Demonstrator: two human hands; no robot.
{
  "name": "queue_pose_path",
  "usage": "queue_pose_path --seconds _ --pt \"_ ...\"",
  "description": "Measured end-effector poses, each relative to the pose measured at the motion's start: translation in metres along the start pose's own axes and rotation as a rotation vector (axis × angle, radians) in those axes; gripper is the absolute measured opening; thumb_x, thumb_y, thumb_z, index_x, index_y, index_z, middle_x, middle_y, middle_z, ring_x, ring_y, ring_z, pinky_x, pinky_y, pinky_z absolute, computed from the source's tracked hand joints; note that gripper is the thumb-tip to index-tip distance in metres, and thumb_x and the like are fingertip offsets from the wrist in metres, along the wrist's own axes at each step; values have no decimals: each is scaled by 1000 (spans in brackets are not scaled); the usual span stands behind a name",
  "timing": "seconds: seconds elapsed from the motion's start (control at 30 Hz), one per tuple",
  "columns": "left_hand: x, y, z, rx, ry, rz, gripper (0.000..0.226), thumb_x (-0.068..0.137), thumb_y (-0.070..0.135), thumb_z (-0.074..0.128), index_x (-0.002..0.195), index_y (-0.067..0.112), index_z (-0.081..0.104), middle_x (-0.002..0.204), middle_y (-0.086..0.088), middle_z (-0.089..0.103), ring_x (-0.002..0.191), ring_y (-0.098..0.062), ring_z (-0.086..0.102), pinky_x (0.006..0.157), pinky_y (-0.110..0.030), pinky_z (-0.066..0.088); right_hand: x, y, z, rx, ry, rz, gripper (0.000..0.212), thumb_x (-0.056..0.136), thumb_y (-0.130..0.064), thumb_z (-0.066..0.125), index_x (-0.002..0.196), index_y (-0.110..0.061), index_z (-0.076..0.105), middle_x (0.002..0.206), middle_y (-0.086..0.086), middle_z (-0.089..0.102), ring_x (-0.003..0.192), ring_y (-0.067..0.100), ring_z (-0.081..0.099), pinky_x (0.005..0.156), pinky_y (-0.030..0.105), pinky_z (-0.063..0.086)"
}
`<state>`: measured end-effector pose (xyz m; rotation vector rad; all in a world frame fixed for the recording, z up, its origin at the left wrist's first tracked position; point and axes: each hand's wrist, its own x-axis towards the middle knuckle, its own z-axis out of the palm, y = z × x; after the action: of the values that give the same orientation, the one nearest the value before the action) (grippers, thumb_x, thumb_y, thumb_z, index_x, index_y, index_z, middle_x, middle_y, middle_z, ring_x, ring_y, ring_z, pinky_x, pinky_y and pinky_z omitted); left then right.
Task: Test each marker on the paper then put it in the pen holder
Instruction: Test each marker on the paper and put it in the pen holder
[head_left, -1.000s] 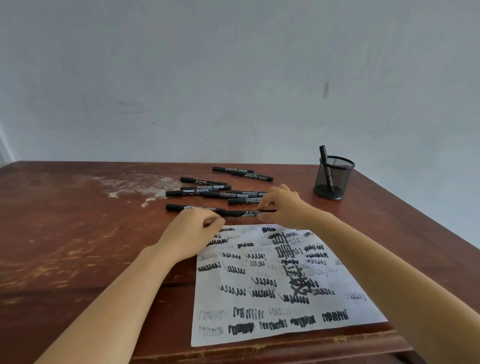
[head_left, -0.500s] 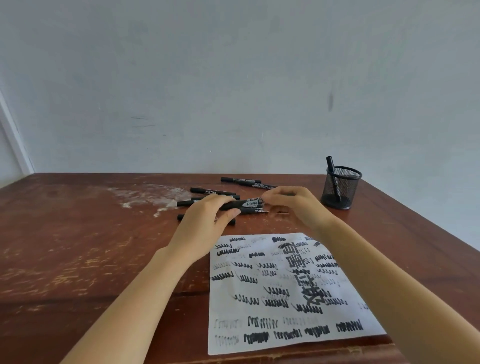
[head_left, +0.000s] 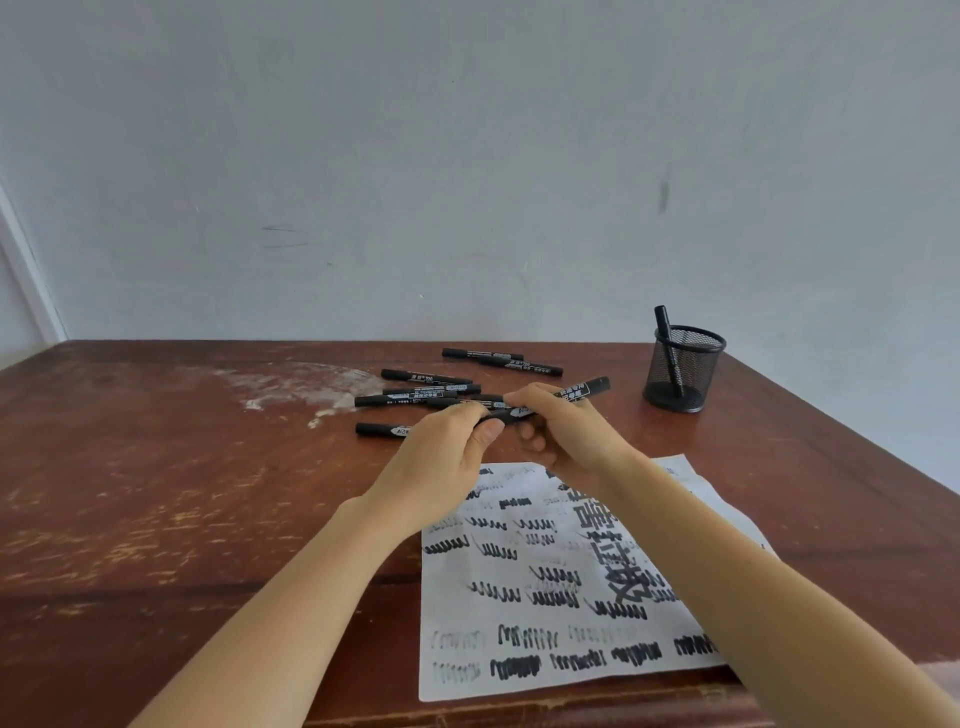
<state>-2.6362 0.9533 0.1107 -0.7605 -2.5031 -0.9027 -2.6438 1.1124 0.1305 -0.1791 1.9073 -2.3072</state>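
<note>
head view looks down at a worn brown wooden table (head_left: 156, 493) set against a pale wall (head_left: 467, 156). both bare forearms reach forward over the table, and the two hands meet above the far edge of a sheet of paper (head_left: 561, 582). the left hand (head_left: 441, 457) pinches one end of a black marker (head_left: 576, 392) between thumb and fingertips, and the right hand (head_left: 566, 431) closes its fingers around the middle of the same marker. the marker is lifted off the table and tilted, its free end rising up and to the right past the right hand's knuckles. whether its cap is on or off cannot be told, since the hands cover that end.

the paper lies flat near the front edge of the table, covered with rows of black scribbles and a few large bold characters. beyond the hands a loose group of black markers (head_left: 426, 389) lies flat on the wood, some touching and crossing each other; one marker (head_left: 382, 429) lies apart, nearer the left hand. a whitish scuffed patch (head_left: 291, 384) marks the table to the left of them.

a black mesh pen holder (head_left: 683, 369) stands upright at the far right of the table, well apart from the hands, with one black marker (head_left: 662, 317) leaning inside it, its top poking above the rim
</note>
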Motion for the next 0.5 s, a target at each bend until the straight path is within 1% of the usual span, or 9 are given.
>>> queue_pose_path --seconds 0.03,0.1,0.13,0.2,0.27,0.33,0.4,0.43,0.5 --pt "1 2 -2 -40 -28 -29 36 99 33 36 86 6 57 67 -3 54 61 -18 52 58 -30 37 1 -1 -2 -21 -16 -20 33 90 -8 58 59 -15 51 47 2 46 38 10 36 36 19 24" --pt "4 5 -9 -210 -155 -130 40 100 35 33 79 10 55 58 2 47 52 -13 51 62 -31 46 1 -4 -7 -83 -72 -71 41 91 -10 59 53 -17 48 48 3 47 39 12 37 40 22 22" --pt "5 7 -14 -376 -248 -201 40 100 36 33 77 11 54 55 5 41 47 -10 46 66 -32 50 0 -6 -9 -111 -107 -95 41 91 -10 59 53 -17 46 48 4 48 40 12 39 41 23 23" --pt "6 12 -24 -765 -443 -365 37 100 34 36 78 9 52 54 7 32 44 -9 33 64 -30 51 -3 -11 -14 -158 -176 -129 36 89 -11 63 56 -16 47 48 4 52 41 12 44 42 21 29" --pt "7 15 -34 -1008 -575 -485 33 99 32 37 80 9 50 55 6 29 43 -9 27 59 -27 48 -7 -16 -17 -181 -243 -144 28 81 -15 69 58 -15 52 51 4 57 43 11 49 43 19 35" --pt "9 18 -39 -1077 -642 -536 30 98 32 38 83 9 49 56 6 27 41 -8 26 56 -26 48 -7 -18 -19 -173 -273 -152 25 76 -15 72 59 -15 54 53 5 58 43 12 50 43 19 35" --pt "10 20 -40 -1058 -655 -529 29 98 33 38 86 9 48 58 6 26 42 -8 27 56 -27 50 -6 -19 -21 -144 -258 -150 28 79 -11 72 58 -15 53 52 6 58 42 13 49 42 19 34" --pt "10 22 -39 -1003 -642 -509 30 99 34 38 85 9 48 58 6 26 44 -8 28 56 -28 52 -5 -19 -21 -143 -236 -151 30 80 -10 70 57 -15 51 51 6 57 41 13 48 41 20 32" --pt "10 24 -37 -792 -578 -434 34 100 35 36 82 9 47 57 6 26 46 -8 29 59 -32 55 -6 -17 -17 -156 -159 -149 36 85 -8 66 55 -15 47 48 6 53 38 13 43 38 19 28"
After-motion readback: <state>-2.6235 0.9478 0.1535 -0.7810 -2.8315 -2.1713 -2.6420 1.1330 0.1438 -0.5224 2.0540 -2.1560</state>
